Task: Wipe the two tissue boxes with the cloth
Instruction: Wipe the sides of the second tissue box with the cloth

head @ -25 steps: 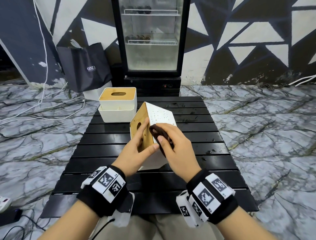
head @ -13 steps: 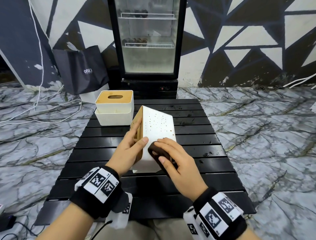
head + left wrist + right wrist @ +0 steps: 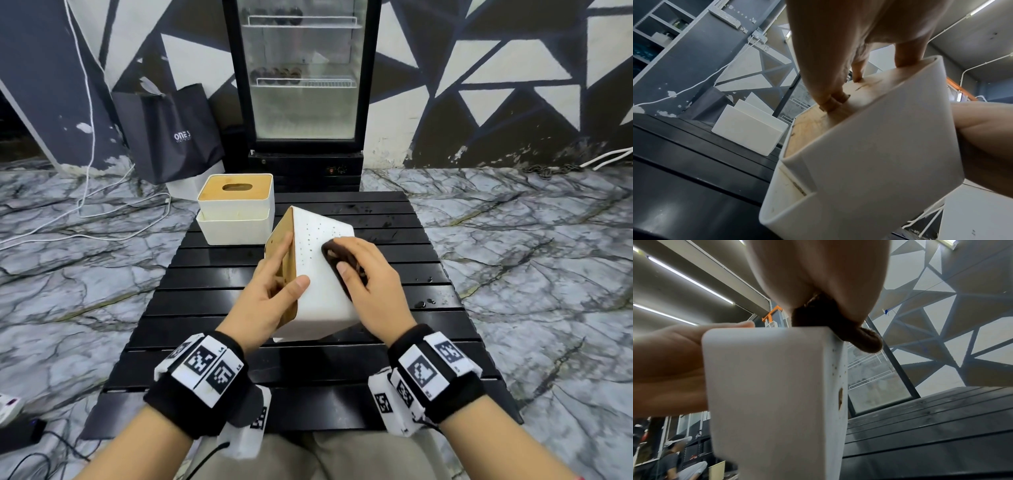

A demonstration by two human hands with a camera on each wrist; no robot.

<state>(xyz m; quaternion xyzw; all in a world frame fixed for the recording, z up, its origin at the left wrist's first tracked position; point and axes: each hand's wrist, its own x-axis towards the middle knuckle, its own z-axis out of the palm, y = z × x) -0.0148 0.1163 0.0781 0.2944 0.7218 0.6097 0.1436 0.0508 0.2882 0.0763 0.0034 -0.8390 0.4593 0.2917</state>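
Observation:
A white tissue box (image 3: 318,284) with a wooden lid stands tipped on its side at the middle of the black slatted table (image 3: 212,291). My left hand (image 3: 270,291) grips it, fingers on the wooden lid (image 3: 812,126) and thumb on the white upturned face. My right hand (image 3: 366,277) holds a dark brown cloth (image 3: 334,255) and presses it onto the box's upper right edge; the cloth (image 3: 830,321) shows under the palm in the right wrist view. The second tissue box (image 3: 236,209) stands upright at the table's far left (image 3: 748,129).
A glass-door fridge (image 3: 301,78) stands just behind the table. A dark paper bag (image 3: 168,133) and white cables (image 3: 85,205) lie on the marble floor to the left. Water drops (image 3: 424,302) sit on the slats to the right of the box.
My right hand has slid the cloth from the box's near lower part up and away along its right edge. The left hand keeps its hold on the tipped box.

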